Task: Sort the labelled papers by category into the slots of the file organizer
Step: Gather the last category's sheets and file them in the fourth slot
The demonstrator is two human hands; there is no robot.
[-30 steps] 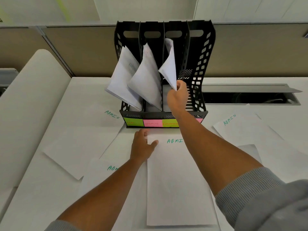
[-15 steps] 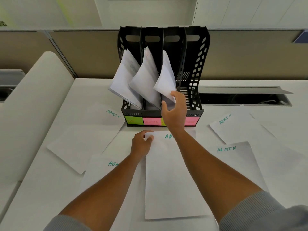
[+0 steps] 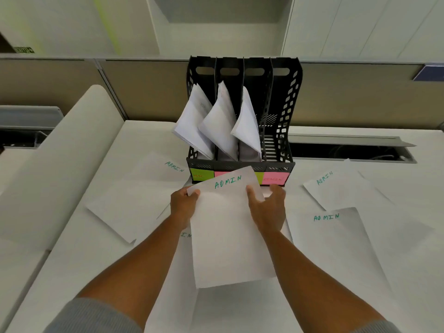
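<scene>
Both hands hold one ADMIN sheet [image 3: 228, 227] lifted off the desk [image 3: 72, 248], just in front of the file organizer [image 3: 240, 111]. Left hand [image 3: 183, 207] pinches the sheet's upper left corner, thumb on top. Right hand [image 3: 268, 207] grips the upper right edge, thumb over the paper, remaining fingers behind and partly hidden. Both grips closed on the sheet.

Step in hand, by judgement: file this sheet in the ADMIN slot. The far-right slot [image 3: 278, 131] of the organizer looks empty, and the pink tag [image 3: 275, 179] below it appears to read ADMIN, though the writing is faint. The other three slots each hold leaning papers [image 3: 221, 121].

To do it well: turn the sheet edge-on to the organizer, keep it taut between both hands so it does not buckle, steer right of the divider beside the third slot, and lower the leading edge into the slot. Risk: catching the perforated right wall or nudging the leaning papers in the neighbouring slot.

Orientation: the sheet's long axis runs from the person toward the organizer, tilted slightly clockwise; the labelled top edge points at the organizer's base, covering part of the tag row. Sheet lies near flat, top end raised.

More ADMIN sheets lie on the desk left [image 3: 144, 188] and right [image 3: 336, 188] of the organizer, one more right of the held sheet [image 3: 341, 248].
</scene>
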